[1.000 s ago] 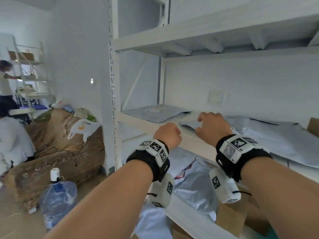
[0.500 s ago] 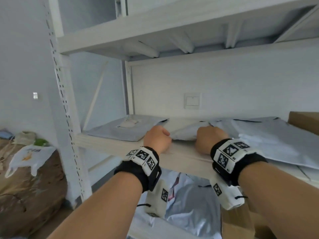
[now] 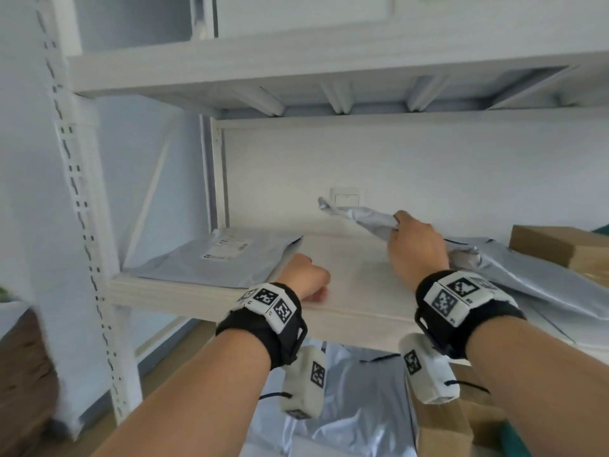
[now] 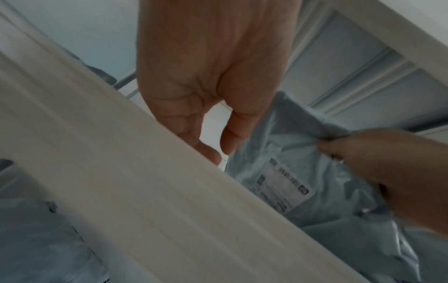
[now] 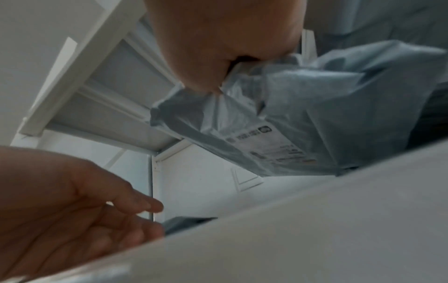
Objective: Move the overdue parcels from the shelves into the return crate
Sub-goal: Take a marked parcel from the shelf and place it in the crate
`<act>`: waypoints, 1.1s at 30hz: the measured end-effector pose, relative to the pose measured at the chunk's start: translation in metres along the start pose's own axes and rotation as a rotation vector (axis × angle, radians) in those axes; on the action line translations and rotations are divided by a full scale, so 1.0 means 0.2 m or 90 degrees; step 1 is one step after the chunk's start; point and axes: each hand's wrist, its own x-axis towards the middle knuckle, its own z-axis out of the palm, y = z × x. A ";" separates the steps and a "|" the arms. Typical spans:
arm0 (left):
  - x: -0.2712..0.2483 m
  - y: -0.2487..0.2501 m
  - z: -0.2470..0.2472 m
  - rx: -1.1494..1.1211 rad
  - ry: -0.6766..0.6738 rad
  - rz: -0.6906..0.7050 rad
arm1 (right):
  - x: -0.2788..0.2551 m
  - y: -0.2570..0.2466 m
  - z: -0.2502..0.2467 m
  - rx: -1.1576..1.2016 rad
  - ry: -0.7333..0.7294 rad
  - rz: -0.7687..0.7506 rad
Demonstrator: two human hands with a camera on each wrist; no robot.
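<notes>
Since half a second ago our right hand (image 3: 416,247) has lifted a grey parcel (image 3: 365,217) off the shelf (image 3: 346,291), grasping it, right of centre. Left hand (image 3: 304,278), loosely curled, rests empty nearer. Pickup underway; next, the crate, unseen here.

Flat mailer (image 3: 211,262) lies left on shelf (image 3: 346,291) — cardboard box (image 3: 560,245) far right.
</notes>
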 end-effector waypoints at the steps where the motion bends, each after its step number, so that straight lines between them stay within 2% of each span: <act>1: -0.01 0.02 0.00 0.023 -0.003 0.006 | 0.00 -0.01 -0.03 0.040 0.043 0.005; 5: 0.00 0.02 0.02 0.063 -0.010 0.028 | 0.00 -0.05 -0.13 0.186 0.163 0.020; 11: 0.01 0.03 0.03 -0.045 -0.027 -0.015 | 0.01 -0.10 -0.26 0.387 0.256 0.064; 21: -0.03 0.08 0.05 -0.161 -0.071 -0.033 | 0.05 0.00 -0.31 0.739 0.308 0.341; 24: -0.03 0.07 0.05 -0.270 -0.072 -0.060 | 0.03 0.03 -0.32 0.754 0.296 0.392; 27: -0.05 0.07 0.07 -0.468 -0.114 -0.071 | 0.02 0.06 -0.31 0.764 0.280 0.424; 29: -0.06 0.07 0.09 -0.564 -0.116 -0.047 | 0.00 0.09 -0.29 0.772 0.293 0.468; 32: -0.04 0.08 0.12 -0.671 -0.077 0.000 | -0.05 0.07 -0.29 0.690 0.248 0.513; 33: -0.03 0.07 0.13 -0.694 -0.082 0.005 | -0.06 0.08 -0.28 0.674 0.226 0.493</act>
